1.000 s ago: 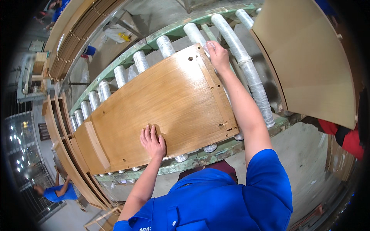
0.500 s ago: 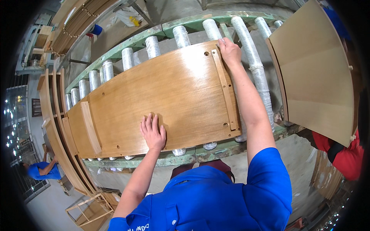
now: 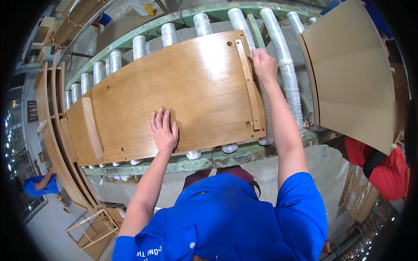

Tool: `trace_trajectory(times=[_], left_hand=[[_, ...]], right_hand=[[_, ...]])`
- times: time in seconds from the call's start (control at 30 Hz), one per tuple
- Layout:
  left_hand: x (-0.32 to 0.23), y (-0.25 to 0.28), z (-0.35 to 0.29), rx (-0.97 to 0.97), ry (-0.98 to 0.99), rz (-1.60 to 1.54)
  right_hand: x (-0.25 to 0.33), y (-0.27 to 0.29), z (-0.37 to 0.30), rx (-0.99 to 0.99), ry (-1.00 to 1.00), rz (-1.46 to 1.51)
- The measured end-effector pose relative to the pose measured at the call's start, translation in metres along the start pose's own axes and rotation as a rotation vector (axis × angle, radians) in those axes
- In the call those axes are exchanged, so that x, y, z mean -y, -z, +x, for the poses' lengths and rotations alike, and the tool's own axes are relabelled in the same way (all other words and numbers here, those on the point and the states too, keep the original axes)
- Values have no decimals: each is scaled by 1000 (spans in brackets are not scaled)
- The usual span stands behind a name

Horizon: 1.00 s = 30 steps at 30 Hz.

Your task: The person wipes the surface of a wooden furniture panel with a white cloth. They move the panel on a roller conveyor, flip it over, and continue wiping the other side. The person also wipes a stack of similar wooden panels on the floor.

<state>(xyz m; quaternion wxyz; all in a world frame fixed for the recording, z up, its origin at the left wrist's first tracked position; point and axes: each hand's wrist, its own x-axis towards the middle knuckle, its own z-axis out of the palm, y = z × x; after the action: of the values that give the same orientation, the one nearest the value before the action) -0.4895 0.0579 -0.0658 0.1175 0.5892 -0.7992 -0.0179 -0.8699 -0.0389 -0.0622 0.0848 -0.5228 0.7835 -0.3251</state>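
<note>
Your left hand [image 3: 164, 134] lies spread on a glossy wooden panel [image 3: 130, 100] resting across plastic-wrapped rollers [image 3: 286, 78]; your right hand [image 3: 265, 67], curled at its right end, seems to pinch a pale scrap [image 3: 251, 54]. Should the rollers turn, uneven pushing could slide the panel askew.

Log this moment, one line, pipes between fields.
left hand: resting on wooden board | right hand: at board's right edge, grip unclear | board: lying across wrapped rollers | tan panel: farther right

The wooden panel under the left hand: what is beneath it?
Beneath the wooden panel, wrapped rollers of a green conveyor show at both long edges. The rollers' middles and the panel's underside are covered.
</note>
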Motion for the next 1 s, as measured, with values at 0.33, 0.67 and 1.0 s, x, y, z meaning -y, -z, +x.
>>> trace_trajectory(times=[0.33,0.67,1.0], left_hand=[[2,-4,-3,-25,-6,-16],[1,-3,-4,-5,4,-8],[0,-3,-6,-37,-8,-3]], right_hand=[[-7,32,-69,3,-26,56],[-9,37,-78,24,-39,21],[-9,57,-117,73,-74,29]])
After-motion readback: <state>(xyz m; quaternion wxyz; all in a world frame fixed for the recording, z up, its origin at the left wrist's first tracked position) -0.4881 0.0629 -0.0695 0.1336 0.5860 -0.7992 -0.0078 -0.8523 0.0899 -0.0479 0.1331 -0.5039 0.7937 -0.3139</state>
